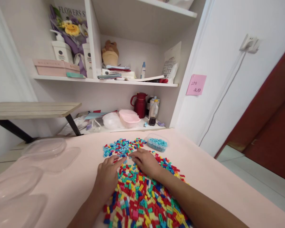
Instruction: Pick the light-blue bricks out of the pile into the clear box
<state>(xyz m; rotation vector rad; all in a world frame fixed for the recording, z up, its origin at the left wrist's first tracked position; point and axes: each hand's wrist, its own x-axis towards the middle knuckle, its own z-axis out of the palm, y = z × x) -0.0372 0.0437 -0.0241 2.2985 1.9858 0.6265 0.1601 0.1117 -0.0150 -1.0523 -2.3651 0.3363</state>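
A wide heap of small toy building bricks (144, 202) in red, yellow, green, blue and white covers the table in front of me. Beyond my fingers lies a smaller, mostly light-blue patch of bricks (120, 146). At the left edge between the two groups rests my left hand (108, 172), its thumb stretched toward the right. My right hand (146, 162) lies palm down over the bricks, fingers reaching left, their tips close to the left thumb. Neither hand visibly holds a brick; the undersides are hidden. A clear plastic tub (157, 143) of light-blue bricks stands just past my right hand.
Clear plastic containers and lids (45, 147) lie on the pink tabletop (78, 186) at the left. Behind the table, shelves hold a red jug (140, 106), a pink bowl (129, 117) and bottles (154, 112). A wooden-topped stand (35, 109) is at the far left.
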